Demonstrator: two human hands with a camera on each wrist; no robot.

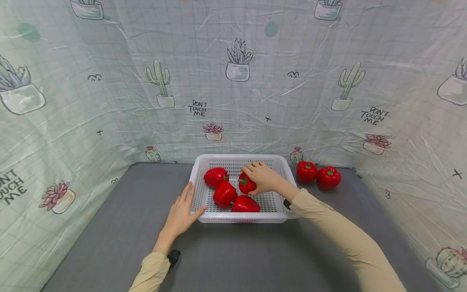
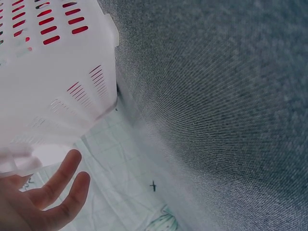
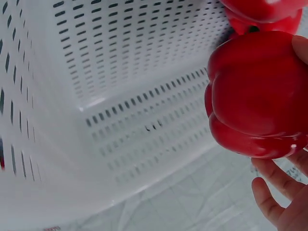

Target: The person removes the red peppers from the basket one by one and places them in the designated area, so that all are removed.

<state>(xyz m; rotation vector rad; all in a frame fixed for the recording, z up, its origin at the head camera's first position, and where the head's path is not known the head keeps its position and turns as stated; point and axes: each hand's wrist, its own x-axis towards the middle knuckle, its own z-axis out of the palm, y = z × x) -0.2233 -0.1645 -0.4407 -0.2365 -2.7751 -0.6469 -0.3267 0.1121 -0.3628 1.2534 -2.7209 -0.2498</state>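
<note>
A white perforated plastic basket point(image 1: 242, 217) stands on the grey table. My right hand point(image 1: 263, 178) reaches over its right side and grips a red bell pepper point(image 1: 246, 184), fingers over the top and thumb nearer me; the same bell pepper point(image 3: 260, 94) fills much of the right wrist view. Inside the basket, to the left and front of it, lie three more red bell peppers point(image 1: 225, 194). My left hand point(image 1: 181, 211) rests at the basket's left front corner with fingers spread along the rim. The left wrist view shows some of its fingers point(image 2: 67, 175) beside the basket wall.
Two red bell peppers point(image 1: 317, 175) sit side by side on the table point(image 1: 240, 255), just right of the basket. A patterned cloth point(image 1: 233, 101) hangs as a wall behind and at both sides, close to the basket's back edge.
</note>
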